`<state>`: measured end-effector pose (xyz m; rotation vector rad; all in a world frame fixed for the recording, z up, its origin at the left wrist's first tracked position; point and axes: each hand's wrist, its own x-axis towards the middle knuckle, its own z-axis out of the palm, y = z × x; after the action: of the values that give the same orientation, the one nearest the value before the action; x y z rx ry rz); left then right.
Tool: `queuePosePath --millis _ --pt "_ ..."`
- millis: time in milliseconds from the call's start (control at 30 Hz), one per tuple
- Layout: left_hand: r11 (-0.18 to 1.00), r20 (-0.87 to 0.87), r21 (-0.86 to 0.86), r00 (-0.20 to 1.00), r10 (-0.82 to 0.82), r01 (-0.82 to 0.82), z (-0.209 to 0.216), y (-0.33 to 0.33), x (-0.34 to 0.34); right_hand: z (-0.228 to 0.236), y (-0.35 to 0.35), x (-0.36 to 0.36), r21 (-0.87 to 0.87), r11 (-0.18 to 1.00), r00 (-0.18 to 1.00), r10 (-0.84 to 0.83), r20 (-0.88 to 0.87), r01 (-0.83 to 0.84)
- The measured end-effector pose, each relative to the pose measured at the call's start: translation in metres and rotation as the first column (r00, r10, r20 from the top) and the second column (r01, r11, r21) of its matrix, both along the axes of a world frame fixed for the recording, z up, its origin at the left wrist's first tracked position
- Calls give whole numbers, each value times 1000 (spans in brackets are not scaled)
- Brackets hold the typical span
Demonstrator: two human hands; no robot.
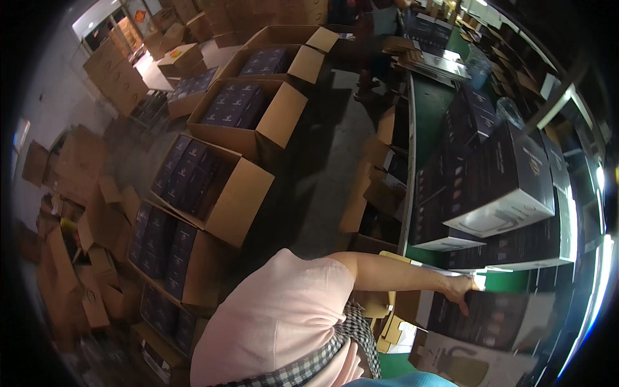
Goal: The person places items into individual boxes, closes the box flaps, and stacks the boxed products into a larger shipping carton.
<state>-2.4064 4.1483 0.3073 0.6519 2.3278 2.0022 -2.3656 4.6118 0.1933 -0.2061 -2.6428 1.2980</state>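
Head cam's got a pink-sleeved shoulder [277,316] across the bottom with a black-and-white checked strap [322,351], and the bare left arm shoots off to the right. At the end of it, the left hand [456,289] is on the upper edge of a dark printed box [476,322], lower right, beside the green tabletop [506,282]. Thumb's spread away from the other fingers and sits over the dark side; the box is kinda blurry and I can't tell if the hand is really gripping or just resting. Right hand's out of the shot, so no clue what it's up to.

Just past that hand there's a bunch of bigger dark boxes [496,171] with white undersides, piled on the green table. Further up the same table, some flat pale pieces [435,68] are stacked next to clear plastic [477,68].

Over on the left, a row of open brown cartons [242,203] runs away across the floor, packed with small dark boxes [190,161]. Messy heap of loose cardboard [103,258] beyond those, and another person [385,20] stands near the top.
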Motion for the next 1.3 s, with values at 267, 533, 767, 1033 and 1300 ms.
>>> queuePosePath --millis 267,533,767,1033,1300 --pt "970 -488 -73 856 167 -231 -6 23 113 112 -115 -35 -60 998 985 25 -173 -36" --pt "947 -186 -304 968 -166 104 -15 -13 121 184 -145 -38 -118 984 953 94 -287 -133" --pt "856 123 -108 861 -494 506 127 -19 158 226 -115 -46 -280 933 920 111 -375 -226" --pt "825 308 -15 788 -533 564 164 9 154 251 -82 -5 -416 837 872 137 -469 -355" --pt "772 151 -216 801 -579 598 177 22 182 284 -99 28 -434 816 876 170 -451 -382"
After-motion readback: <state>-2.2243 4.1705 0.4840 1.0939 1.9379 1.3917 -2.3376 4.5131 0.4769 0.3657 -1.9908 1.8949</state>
